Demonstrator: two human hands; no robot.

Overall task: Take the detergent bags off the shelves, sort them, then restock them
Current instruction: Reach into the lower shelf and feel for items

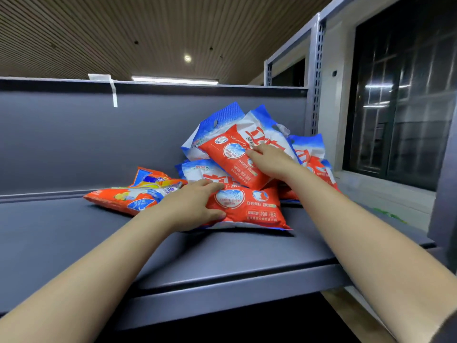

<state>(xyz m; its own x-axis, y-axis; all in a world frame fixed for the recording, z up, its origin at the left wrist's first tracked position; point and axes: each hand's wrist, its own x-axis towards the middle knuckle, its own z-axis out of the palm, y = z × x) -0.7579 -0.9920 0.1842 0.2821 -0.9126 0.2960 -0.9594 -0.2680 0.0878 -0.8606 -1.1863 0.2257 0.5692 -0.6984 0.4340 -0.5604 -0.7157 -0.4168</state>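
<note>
Grey shelf (74, 231) | left hand (195, 206) grips front red detergent bag (249, 209) | right hand (269, 162) presses, fingers fairly straight, on tilted bag (230, 154) atop the pile

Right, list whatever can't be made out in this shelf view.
- Head view: how many detergent bags are in the heap; top ones cover the rest.
- Right hand fingertips, hidden against the tilted bag.
- Left hand palm, hidden by its own back.
- Small print on the front bag, too small.
- Orange bag labels, blurred.
</note>
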